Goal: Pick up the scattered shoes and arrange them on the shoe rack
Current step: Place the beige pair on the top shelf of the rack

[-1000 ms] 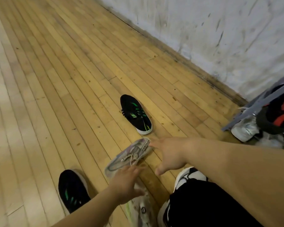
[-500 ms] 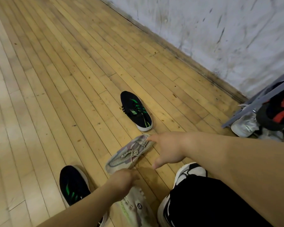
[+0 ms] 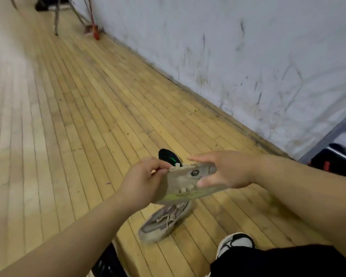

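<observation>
A beige sneaker (image 3: 186, 182) is held up in the air between both hands, its sole turned toward me. My left hand (image 3: 142, 180) grips one end of it and my right hand (image 3: 226, 170) holds the other end, thumb underneath. Below it, its matching grey-beige sneaker (image 3: 164, 222) lies on the wooden floor. A black sneaker with green marks (image 3: 169, 156) lies farther off, partly hidden behind the held shoe. Another black shoe (image 3: 108, 262) shows at the bottom edge under my left forearm. The grey metal shoe rack (image 3: 328, 136) stands at the right edge with dark shoes (image 3: 328, 160) on it.
A scuffed white wall (image 3: 248, 56) runs along the right side. My own foot in a black-and-white sneaker (image 3: 236, 244) stands at the lower right. Chair or stand legs and a red object (image 3: 94, 31) are at the far end of the floor.
My left hand picked the beige sneaker off the floor and lifted it; my right hand came onto its other end. The view tilted upward, showing more of the wall and far floor.
</observation>
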A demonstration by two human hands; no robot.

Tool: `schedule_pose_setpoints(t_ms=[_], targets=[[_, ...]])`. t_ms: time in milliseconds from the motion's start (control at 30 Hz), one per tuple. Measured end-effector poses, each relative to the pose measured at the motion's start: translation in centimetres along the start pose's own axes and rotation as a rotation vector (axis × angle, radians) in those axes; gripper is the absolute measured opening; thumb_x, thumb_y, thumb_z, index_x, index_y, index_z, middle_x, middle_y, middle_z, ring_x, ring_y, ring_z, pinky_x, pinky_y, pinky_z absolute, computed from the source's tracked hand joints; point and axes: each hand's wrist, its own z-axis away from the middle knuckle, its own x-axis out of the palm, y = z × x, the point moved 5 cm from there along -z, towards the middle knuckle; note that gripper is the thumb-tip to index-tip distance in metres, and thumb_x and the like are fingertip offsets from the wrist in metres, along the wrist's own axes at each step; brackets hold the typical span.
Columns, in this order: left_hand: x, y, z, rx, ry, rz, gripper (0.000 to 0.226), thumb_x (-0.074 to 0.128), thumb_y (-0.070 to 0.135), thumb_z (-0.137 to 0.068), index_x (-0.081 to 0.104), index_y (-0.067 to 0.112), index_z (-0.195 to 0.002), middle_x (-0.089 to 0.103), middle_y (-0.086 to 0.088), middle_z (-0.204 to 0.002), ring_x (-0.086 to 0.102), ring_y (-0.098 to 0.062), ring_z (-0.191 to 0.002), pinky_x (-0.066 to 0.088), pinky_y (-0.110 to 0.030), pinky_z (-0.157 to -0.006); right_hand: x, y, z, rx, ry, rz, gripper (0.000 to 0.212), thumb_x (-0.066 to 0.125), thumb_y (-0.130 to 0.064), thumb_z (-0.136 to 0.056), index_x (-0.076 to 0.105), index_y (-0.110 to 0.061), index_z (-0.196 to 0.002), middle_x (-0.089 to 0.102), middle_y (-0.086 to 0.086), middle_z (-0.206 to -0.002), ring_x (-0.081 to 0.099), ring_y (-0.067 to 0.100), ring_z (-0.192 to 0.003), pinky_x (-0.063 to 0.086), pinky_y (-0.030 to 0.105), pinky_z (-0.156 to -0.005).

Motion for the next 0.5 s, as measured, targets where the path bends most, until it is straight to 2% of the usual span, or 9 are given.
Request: schedule_pose_setpoints(t_ms=[67, 133, 233, 333, 367, 433, 500], targets=[[-1.3, 3.2, -0.9, 0.033, 0.026, 0.054, 0.021, 0.058, 0.025, -0.102, 0.068, 0.042, -0.094, 0.062, 0.022, -0.099, 0.055, 0.005, -0.096, 0.043, -0.019, -0.078, -3.7, 0.5, 3.2, 0.035, 0.107, 0.051, 0.078, 0.065, -0.061, -0.091, 0.024, -0.056, -0.156, 0.032, -0.014, -0.159, 0.040, 0.018, -0.143, 0.034, 0.036, -0.116], [-2.3, 6.8, -1.6, 0.088, 0.034, 0.148, 0.021, 0.060, 0.024, -0.100, 0.073, 0.038, -0.091, 0.067, 0.020, -0.097, 0.059, 0.003, -0.094, 0.047, -0.024, -0.080, -6.5, 1.4, 7.2, 0.081, 0.176, 0.002, 0.068, 0.065, -0.061, -0.091, 0.031, -0.062, -0.150, 0.035, -0.020, -0.157, 0.050, 0.016, -0.136, 0.039, 0.036, -0.115], [-2.3, 13.5, -2.6, 0.202, 0.025, 0.228, 0.021, 0.062, 0.022, -0.098, 0.077, 0.036, -0.091, 0.071, 0.021, -0.091, 0.063, 0.003, -0.090, 0.047, -0.019, -0.074, -9.2, 3.8, 14.7, 0.138, 0.301, -0.102, 0.041, 0.064, -0.061, -0.091, 0.046, -0.075, -0.124, 0.059, -0.021, -0.140, 0.060, 0.010, -0.124, 0.045, 0.034, -0.110], [-0.2, 21.4, -3.5, 0.320, -0.046, 0.295, 0.018, 0.064, 0.023, -0.098, 0.079, 0.033, -0.096, 0.073, 0.021, -0.090, 0.064, 0.008, -0.087, 0.046, -0.010, -0.069, -10.4, 6.8, 23.6, 0.232, 0.476, -0.179, 0.041, 0.060, -0.062, -0.091, 0.053, -0.067, -0.132, 0.065, -0.021, -0.133, 0.063, 0.017, -0.126, 0.046, 0.036, -0.112], [0.9, 24.2, -3.5, 0.361, -0.074, 0.328, 0.018, 0.065, 0.023, -0.098, 0.079, 0.033, -0.096, 0.074, 0.021, -0.090, 0.065, 0.008, -0.086, 0.046, -0.009, -0.070, -10.3, 7.8, 26.8, 0.264, 0.539, -0.206, 0.043, 0.058, -0.065, -0.089, 0.054, -0.067, -0.132, 0.065, -0.024, -0.134, 0.063, 0.014, -0.126, 0.045, 0.035, -0.112], [3.9, 30.1, -3.1, 0.451, -0.128, 0.351, 0.018, 0.066, 0.022, -0.097, 0.078, 0.036, -0.093, 0.074, 0.021, -0.086, 0.064, 0.011, -0.082, 0.044, -0.006, -0.068, -9.1, 10.1, 33.4, 0.326, 0.653, -0.286, 0.042, 0.055, -0.070, -0.084, 0.058, -0.069, -0.126, 0.061, -0.035, -0.131, 0.059, -0.001, -0.125, 0.042, 0.030, -0.112], [7.7, 36.2, -1.9, 0.566, -0.187, 0.320, 0.020, 0.067, 0.022, -0.096, 0.074, 0.041, -0.093, 0.069, 0.016, -0.079, 0.060, 0.008, -0.074, 0.041, -0.007, -0.064, -6.8, 13.3, 39.8, 0.390, 0.780, -0.398, 0.035, 0.057, -0.064, -0.089, 0.065, -0.062, -0.123, 0.066, -0.034, -0.125, 0.062, -0.005, -0.120, 0.042, 0.031, -0.112]])
